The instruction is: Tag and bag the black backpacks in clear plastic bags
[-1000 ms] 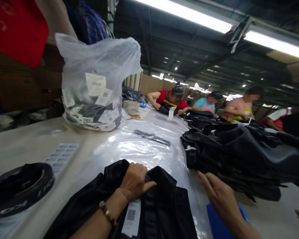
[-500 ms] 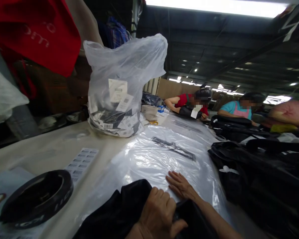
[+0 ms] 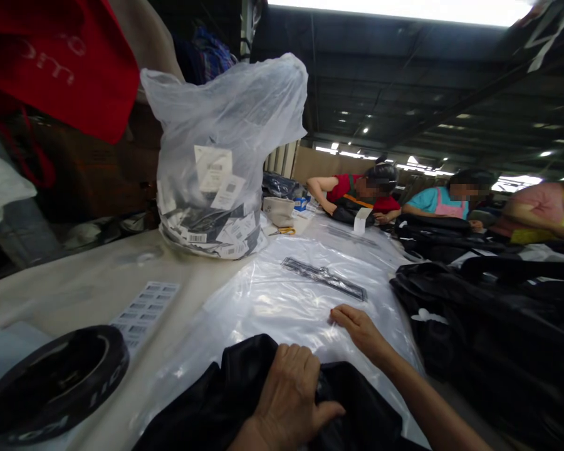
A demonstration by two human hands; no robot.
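Note:
My left hand (image 3: 289, 391) is closed over the top of a folded, shiny black leather-like item (image 3: 216, 401) at the bottom of the head view, its thumb sticking out to the right. Whether the item is a bag or a garment, I cannot tell. Beyond it lies a stack of clear plastic bags (image 3: 254, 307) with a black printed strip (image 3: 324, 279). My right hand (image 3: 360, 329) is over the front of that stack, fingers curled together. What its fingertips pinch, if anything, is hidden.
At left are a black tape roll (image 3: 56, 382) and a barcode label sheet (image 3: 145, 310). A translucent bag of tags (image 3: 220, 169) stands behind, beside yellow-handled scissors (image 3: 284, 231). Black items (image 3: 489, 313) are heaped at right. Several co-workers, one in a red shirt (image 3: 341, 188), sit beyond.
My right hand has gone from lying flat with spread fingers on the plastic to curled fingers, slightly to the right. My left hand keeps its hold. A co-worker's white tag has shifted lower.

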